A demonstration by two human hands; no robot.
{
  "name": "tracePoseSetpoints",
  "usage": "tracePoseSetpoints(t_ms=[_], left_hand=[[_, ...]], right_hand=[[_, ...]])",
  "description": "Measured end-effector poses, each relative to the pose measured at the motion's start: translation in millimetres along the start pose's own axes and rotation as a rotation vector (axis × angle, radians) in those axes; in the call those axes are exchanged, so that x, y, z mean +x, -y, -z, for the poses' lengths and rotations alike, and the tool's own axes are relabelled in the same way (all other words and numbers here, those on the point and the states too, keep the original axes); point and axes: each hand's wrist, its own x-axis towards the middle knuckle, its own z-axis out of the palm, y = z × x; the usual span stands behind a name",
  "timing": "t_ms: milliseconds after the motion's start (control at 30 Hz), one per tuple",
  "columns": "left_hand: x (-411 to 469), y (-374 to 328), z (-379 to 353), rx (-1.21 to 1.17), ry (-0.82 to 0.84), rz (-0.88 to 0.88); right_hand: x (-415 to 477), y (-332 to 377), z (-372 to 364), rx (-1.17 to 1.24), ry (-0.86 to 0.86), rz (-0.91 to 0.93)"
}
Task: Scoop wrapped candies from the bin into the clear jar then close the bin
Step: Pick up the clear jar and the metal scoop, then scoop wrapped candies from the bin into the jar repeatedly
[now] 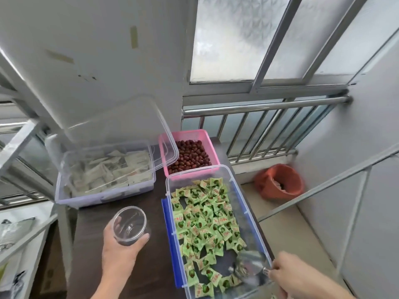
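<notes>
So far: nothing has reached the jar; by the look of it the first scoop is only starting.
Jar (130, 225): clear, empty, lidless, held just above the dark table (151, 203), left of the bin and near it.
Left hand (121, 247): wrapped round the jar from below, fingers on its wall.
Bin (248, 203): open, blue latches along its rims, on the table's right side; no lid for it can be picked out.
Candies (205, 219): green wrappers, a loose layer over most of the bin floor, thinner at the near end.
Scoop (250, 266): clear or silvery, blurred, its bowl down among the candies at the bin's near right corner; whether it is loaded cannot be told.
Right hand (302, 277): closed on the scoop's handle at the bin's near rim.
Others: a pink basket (207, 134) of dates behind the bin; a second tub (103, 197) of pale packets to the left, its lid (121, 124) propped up.
Left to do: fill the scoop, tip it into the jar, likely more than once, then cover and latch the bin.
</notes>
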Motion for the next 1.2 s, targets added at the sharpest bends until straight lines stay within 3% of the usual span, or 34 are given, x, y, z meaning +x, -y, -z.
tracePoseSetpoints(t_ms=[300, 400, 567, 700, 933, 1067, 1200], left_hand=[[-16.7, 1.5, 14.3, -0.088, 0.045, -0.083], [-34.7, -3.7, 17.8, -0.051, 0.034, -0.097], [-52.7, -10.4, 24.8, 0.073, 0.075, -0.116], [-57.3, -32.6, 30.6, 0.133, 0.148, -0.192], [-73.9, -73.1, 19.7, 0.353, 0.079, -0.316], [-62.5, -94.6, 3.9, 0.497, 0.110, -0.442], [-54.7, -108.8, -10.5, 0.579, 0.149, -0.543]], right_hand=[[53.7, 33.9, -61.6, 0.386, -0.052, 0.024], [92.6, 71.5, -77.3, 0.573, -0.124, 0.115], [143.9, 121.5, -80.2, 0.875, -0.061, 0.120], [159.4, 105.4, -84.8, 0.881, -0.115, 0.235], [147.1, 59.5, -77.9, 0.802, -0.199, 0.507], [115.3, 32.7, -46.5, 0.796, -0.187, 0.605], [68.5, 11.9, 16.4, 0.644, -0.132, 0.725]])
